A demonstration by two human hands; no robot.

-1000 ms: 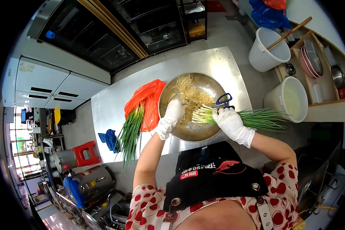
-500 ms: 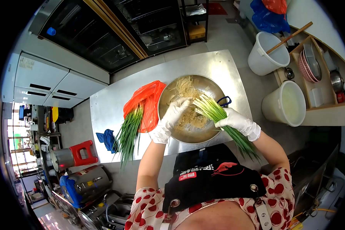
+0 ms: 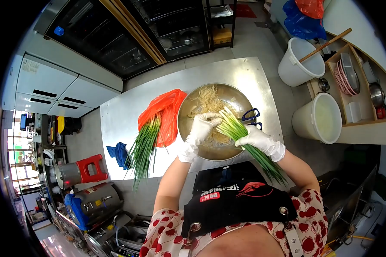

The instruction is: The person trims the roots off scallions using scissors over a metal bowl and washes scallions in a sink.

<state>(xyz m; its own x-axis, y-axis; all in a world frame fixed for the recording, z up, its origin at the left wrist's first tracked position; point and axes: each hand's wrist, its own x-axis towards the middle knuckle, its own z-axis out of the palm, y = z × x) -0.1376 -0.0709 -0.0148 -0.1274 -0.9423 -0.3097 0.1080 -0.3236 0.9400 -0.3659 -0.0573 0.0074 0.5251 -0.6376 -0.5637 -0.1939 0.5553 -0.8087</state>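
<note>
A bunch of green onions (image 3: 236, 130) slants over the steel bowl (image 3: 244, 97), its white ends toward the bowl's middle and its green tops hanging past the rim toward my apron. My gloved right hand (image 3: 261, 142) is wrapped round the stalks partway down. At the white ends, my gloved left hand (image 3: 205, 127) has its fingertips pinched together on the bunch; the exact grip is partly hidden. Stringy, pale root trimmings (image 3: 210, 100) lie in the bowl beneath both hands. Scissors with dark blue handles (image 3: 250, 115) rest at the bowl's right rim, near my right hand.
Left of the bowl, more green onions (image 3: 145, 139) stick out of a red plastic bag (image 3: 169, 112) on the steel table (image 3: 128, 111). A blue cloth-like item (image 3: 119, 155) lies at the table's left edge. White buckets (image 3: 302, 70) stand to the right, a red stool (image 3: 90, 168) to the left.
My left hand has shifted right and slightly down onto the white ends. The bunch and my right hand have moved a little toward the left, uncovering more of the scissor handles.
</note>
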